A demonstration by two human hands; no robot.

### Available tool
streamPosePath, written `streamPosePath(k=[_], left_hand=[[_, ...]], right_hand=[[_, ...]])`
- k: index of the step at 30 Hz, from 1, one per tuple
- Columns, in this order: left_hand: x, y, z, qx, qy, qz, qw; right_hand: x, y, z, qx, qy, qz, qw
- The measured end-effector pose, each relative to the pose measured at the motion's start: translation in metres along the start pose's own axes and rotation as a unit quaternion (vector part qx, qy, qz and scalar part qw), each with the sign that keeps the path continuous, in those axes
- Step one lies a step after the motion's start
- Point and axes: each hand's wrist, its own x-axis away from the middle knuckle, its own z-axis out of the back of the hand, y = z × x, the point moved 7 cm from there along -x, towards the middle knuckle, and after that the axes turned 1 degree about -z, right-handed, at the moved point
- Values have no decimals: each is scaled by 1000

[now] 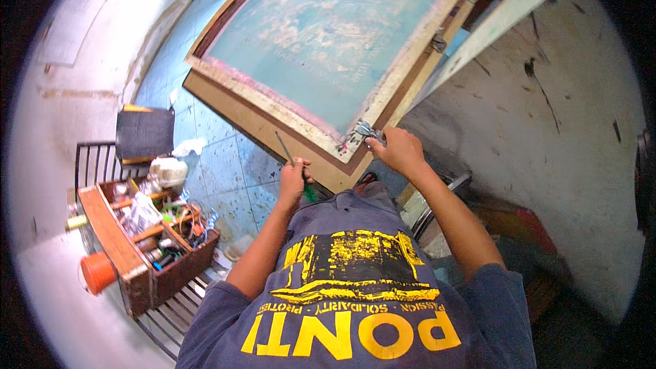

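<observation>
One large wooden screen frame [273, 104], stretched with blue-green mesh [307, 48], lies ahead of you on a tan board [260, 124], its near corner pointing toward your waist. Expect the frame to be stiff and moderately heavy, awkward for its width; the mesh is probably taut but thin, easily dented or torn by a pointed tool. Take hold by the wooden rails, on opposite sides, and keep your fingers off the mesh. Pale, worn patches and dark smudges mark the wood, so its surface may feel rough or tacky.

At the near corner sits a metal clamp [365, 130], likely hard and springy, best held by its outer end. Your right hand [403, 152] pinches that end between thumb and curled fingers, though the fingers' undersides are hidden. Two more metal fittings [438, 43] sit along the right rail.

Your left hand [294, 183] is closed around a thin grey rod [284, 147], pointing up, apart from the frame; it looks light and rigid.

Farther left, a wooden crate [113, 232] of jumbled supplies rests on a slatted bench [181, 311], beside an orange bucket [99, 272]. Blue tiles [219, 164] cover the floor.
</observation>
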Motion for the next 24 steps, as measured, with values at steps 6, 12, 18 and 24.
streamPosePath(k=[6,12,18,24], left_hand=[[27,-52,110,-27,134,-22,990],[68,-157,210,-64,235,41,969],[104,-233,280,-45,250,122,959],[131,-264,366,-75,278,130,949]], right_hand=[[-47,2,-54,133,-32,-18,990],[-52,-2,-64,161,-19,-52,985],[-47,-11,-62,204,30,-106,973],[-42,-4,-64,142,80,-237,958]])
